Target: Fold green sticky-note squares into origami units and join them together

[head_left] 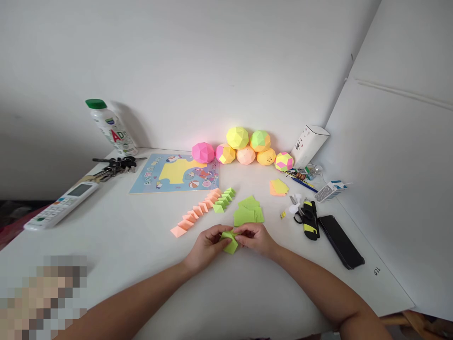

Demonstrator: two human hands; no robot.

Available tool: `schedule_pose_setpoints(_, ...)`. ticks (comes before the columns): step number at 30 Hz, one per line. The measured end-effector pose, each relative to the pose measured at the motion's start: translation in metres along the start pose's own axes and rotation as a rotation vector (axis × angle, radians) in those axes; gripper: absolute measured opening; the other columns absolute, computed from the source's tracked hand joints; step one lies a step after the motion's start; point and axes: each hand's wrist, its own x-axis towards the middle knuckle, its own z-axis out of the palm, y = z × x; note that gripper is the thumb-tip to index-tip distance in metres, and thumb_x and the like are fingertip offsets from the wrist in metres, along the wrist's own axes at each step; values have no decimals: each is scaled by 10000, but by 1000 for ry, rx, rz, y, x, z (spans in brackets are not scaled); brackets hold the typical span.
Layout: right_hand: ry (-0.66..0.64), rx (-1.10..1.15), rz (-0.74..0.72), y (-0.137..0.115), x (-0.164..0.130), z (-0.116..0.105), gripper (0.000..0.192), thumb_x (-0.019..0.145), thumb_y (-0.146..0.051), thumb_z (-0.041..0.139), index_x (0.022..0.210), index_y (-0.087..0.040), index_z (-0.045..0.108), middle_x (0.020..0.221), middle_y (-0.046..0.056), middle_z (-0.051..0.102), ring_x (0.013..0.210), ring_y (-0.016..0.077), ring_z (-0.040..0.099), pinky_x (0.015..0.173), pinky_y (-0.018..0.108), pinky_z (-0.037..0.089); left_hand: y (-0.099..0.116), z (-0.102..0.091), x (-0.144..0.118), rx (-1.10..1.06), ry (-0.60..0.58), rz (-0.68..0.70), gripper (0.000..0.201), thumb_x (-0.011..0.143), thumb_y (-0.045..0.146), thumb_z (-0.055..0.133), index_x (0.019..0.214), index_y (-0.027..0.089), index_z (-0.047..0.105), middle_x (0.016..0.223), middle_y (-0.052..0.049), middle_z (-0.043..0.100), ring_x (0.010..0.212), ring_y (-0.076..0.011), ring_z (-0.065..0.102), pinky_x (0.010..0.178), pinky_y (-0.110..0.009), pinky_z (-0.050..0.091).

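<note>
- Head view: a smooth white table [212, 302] fills the lower frame, meeting plain walls behind and at right.
- Left hand [205, 245] and right hand [260, 238], both bare, meet at lower centre.
- Upper left of centre lies a flat blue printed board [148, 184] with a yellow panel, its long axis running left to right.
- At the left edge, a white remote [62, 205] slants up to the right.
- Behind it leans a white bottle [113, 130] with its green cap on; its contents cannot be seen.
- Upper right, a white box [309, 145] with a curved end tilts against the wall; whatever it holds is hidden.
- A black phone [341, 242] lies at right, slanting down to the right.
- Faceted paper balls, among them a pink ball [203, 153] and a yellow ball [237, 138], cluster along the back wall, some stacked.
- Creased peach pieces [194, 213] form a diagonal row at centre, beside a shorter row of folded green pieces [218, 208].
- Flat green sheets [245, 217] overlap just beyond the hands.
- Smallest is the folded green paper [230, 247] at lower centre: the left fingers grasp its left side, the right fingers pinch its upper right edge. Its visible end points down the frame; fingers cover too much to tell its long axis.
</note>
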Motion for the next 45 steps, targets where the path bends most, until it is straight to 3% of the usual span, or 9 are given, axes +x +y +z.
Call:
schedule_pose_setpoints(6,45,-122,-108,2,-2,5,228,755,-341,636,906,-181,696,795,53,680,610,142,612,562,281,532,-3,0,-1,59,28,23,292,723,341,653,960,170,636,870,-50,670,769,-173,618,691,-302,516)
schedule_pose_setpoints(11,42,-212,-177,-4,-2,7,200,779,-336,601,859,-181,698,770,56,677,597,145,608,557,277,515,-3,1,-1,68,35,27,301,717,342,655,959,163,635,821,-42,655,735,-160,603,672,-292,510)
schedule_pose_setpoints(19,-8,-359,-277,-9,-3,9,253,777,-355,597,927,-167,676,712,56,641,554,136,542,508,266,452,-3,3,-2,189,117,-5,346,705,392,650,951,149,637,555,38,504,537,-107,495,521,-234,448)
schedule_pose_setpoints(21,17,-398,-318,-8,-3,10,239,802,-341,564,921,-168,678,729,70,647,570,144,541,526,279,454,-3,2,-2,247,125,43,313,722,390,637,939,164,646,630,16,528,540,-102,479,523,-236,443)
schedule_pose_setpoints(23,41,-412,-332,-8,-3,10,235,823,-336,535,917,-178,681,750,78,653,585,151,548,540,288,457,-1,2,-2,293,128,104,275,737,393,621,921,192,658,844,-33,573,531,-87,469,522,-242,449)
schedule_pose_setpoints(26,49,-401,-309,-7,-2,9,242,821,-356,541,932,-194,682,755,70,652,584,151,550,543,290,458,3,3,-3,309,81,117,256,761,410,590,904,213,671,1013,-67,559,512,-79,480,501,-246,459)
schedule_pose_setpoints(31,60,-323,-220,-3,-3,7,259,788,-376,591,940,-184,676,738,51,633,593,139,540,552,279,463,12,4,-4,269,21,43,266,771,425,577,815,181,673,691,-20,580,526,-112,507,470,-218,440)
schedule_pose_setpoints(37,41,-114,-11,0,0,6,333,741,-411,637,952,-154,654,691,12,603,564,119,535,534,277,494,13,2,-4,185,-7,8,255,762,412,593,801,179,688,740,-21,610,468,-94,538,456,-220,431)
schedule_pose_setpoints(45,45,-5,97,1,2,3,328,713,-386,680,953,-163,652,730,13,626,545,102,543,514,253,479,16,3,-4,149,7,-17,225,754,379,614,793,185,724,711,-22,602,454,-82,512,427,-210,414)
